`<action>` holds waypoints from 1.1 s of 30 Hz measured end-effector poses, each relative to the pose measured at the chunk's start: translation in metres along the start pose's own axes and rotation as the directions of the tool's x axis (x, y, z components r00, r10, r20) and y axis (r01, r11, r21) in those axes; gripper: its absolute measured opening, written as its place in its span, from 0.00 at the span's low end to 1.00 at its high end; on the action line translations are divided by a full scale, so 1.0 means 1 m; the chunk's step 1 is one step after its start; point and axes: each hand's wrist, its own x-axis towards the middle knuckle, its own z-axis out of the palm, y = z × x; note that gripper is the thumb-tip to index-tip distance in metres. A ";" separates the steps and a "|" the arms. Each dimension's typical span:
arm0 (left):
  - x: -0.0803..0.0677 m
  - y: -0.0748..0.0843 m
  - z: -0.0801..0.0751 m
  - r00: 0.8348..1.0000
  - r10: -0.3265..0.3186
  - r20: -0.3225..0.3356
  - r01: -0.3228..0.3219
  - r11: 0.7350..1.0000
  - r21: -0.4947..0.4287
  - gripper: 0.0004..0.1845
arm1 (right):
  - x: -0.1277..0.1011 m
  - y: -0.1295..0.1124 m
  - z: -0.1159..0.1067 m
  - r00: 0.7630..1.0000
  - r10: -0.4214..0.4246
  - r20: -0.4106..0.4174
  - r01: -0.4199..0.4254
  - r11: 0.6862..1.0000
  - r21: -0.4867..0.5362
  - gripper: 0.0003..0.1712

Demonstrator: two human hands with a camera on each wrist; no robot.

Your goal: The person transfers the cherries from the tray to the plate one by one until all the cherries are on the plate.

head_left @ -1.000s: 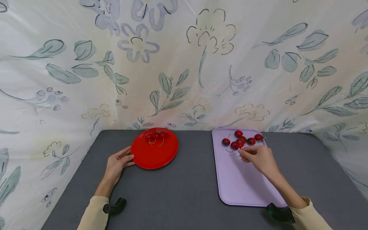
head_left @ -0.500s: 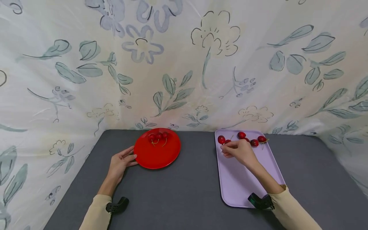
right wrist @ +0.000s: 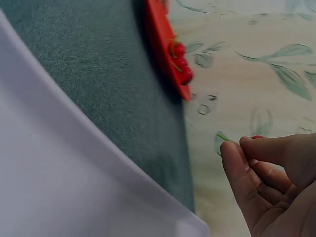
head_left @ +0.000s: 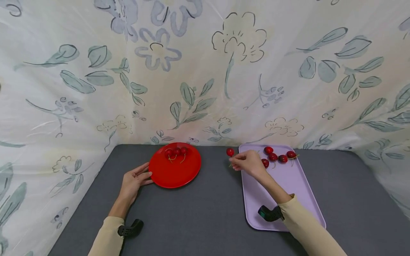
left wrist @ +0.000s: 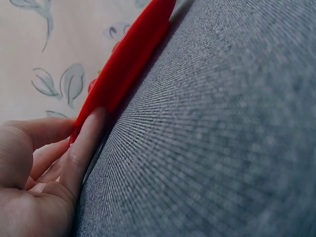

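Observation:
A red cherry hangs between the tray and the plate in the head view; my right hand pinches its green stem between thumb and finger. In the right wrist view the fingers hide most of this cherry. On the left, my left hand holds the near-left rim of a round red plate, with fingertips on both sides of the edge in the left wrist view. Three cherries with stems sit together near the plate's far rim.
A lilac rectangular tray lies to the right under my right forearm, with several cherries at its far end. Dark grey cloth covers the table. Behind it hangs a floral curtain.
My right hand has travelled left from the cherries on the tray, past the tray's left edge, carrying one cherry by its stem. My left hand keeps its place at the plate.

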 end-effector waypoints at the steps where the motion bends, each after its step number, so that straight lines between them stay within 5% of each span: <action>1: 0.000 0.000 0.000 1.000 0.000 -0.002 0.000 1.000 -0.001 0.30 | 0.003 -0.001 0.004 1.000 -0.013 0.002 0.013 1.000 -0.013 0.14; 7: 0.002 -0.002 0.001 1.000 0.004 0.006 -0.004 1.000 -0.004 0.30 | 0.018 -0.010 0.029 0.999 -0.041 0.018 0.040 0.999 0.034 0.12; 20: 0.003 -0.003 0.004 1.000 -0.013 -0.004 0.013 1.000 0.003 0.30 | 0.043 -0.026 0.082 0.998 0.030 0.055 -0.037 0.990 0.133 0.09; 33: -0.002 0.001 0.000 1.000 -0.011 -0.002 0.011 1.000 0.000 0.30 | 0.060 -0.049 0.118 0.988 0.155 0.023 -0.156 0.985 0.072 0.10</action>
